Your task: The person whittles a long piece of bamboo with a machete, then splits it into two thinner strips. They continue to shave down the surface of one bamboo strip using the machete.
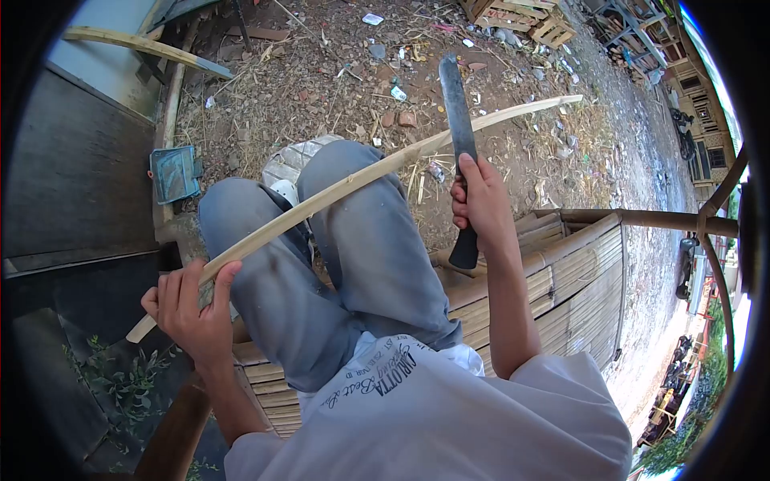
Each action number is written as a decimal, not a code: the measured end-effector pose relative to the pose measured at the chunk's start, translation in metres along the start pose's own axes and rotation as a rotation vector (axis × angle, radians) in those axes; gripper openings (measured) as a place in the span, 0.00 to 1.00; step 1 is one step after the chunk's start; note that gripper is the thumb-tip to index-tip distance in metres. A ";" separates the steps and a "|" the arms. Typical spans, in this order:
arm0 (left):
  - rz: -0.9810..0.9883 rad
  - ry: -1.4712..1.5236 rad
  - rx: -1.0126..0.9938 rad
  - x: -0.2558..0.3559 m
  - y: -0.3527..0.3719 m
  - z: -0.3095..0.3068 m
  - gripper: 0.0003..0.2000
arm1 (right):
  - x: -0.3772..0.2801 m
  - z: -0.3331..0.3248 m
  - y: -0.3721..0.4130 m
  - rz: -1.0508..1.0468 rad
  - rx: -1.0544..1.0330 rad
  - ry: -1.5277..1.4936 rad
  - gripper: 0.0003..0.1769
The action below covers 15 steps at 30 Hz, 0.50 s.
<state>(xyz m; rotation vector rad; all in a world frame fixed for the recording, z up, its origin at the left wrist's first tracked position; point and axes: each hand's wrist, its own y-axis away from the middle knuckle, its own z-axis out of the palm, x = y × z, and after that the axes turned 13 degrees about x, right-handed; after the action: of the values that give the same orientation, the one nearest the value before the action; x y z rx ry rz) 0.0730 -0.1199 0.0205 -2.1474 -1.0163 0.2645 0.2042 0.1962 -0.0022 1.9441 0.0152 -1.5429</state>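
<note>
A long pale bamboo strip [321, 198] runs slantwise across my knees, from the lower left up to the right. My left hand [192, 309] is closed around it close to its lower end. In my right hand [484, 200] is a machete [458, 104] with a dark handle, gripped with the fingers wrapped round it. Its blade points up and away from me and overlaps the far part of the strip in this view. The butt of the handle sticks out below my fist.
I sit on a slatted bamboo bench [553, 284]. A blue plastic container [175, 175] lies at left by a dark panel [80, 160]. Another bamboo piece [152, 50] leans at upper left. Wooden crates [513, 16] stand beyond the littered ground [321, 88]; a bamboo rail [674, 222] extends right.
</note>
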 end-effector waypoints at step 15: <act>0.084 0.063 -0.053 -0.014 -0.010 0.007 0.20 | 0.034 0.014 0.037 -0.273 -0.203 0.301 0.17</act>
<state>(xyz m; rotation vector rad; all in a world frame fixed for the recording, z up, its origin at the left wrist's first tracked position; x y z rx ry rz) 0.0550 -0.1219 0.0203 -2.2353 -0.9083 0.2102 0.2170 0.1475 -0.0153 2.0515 0.5641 -1.3360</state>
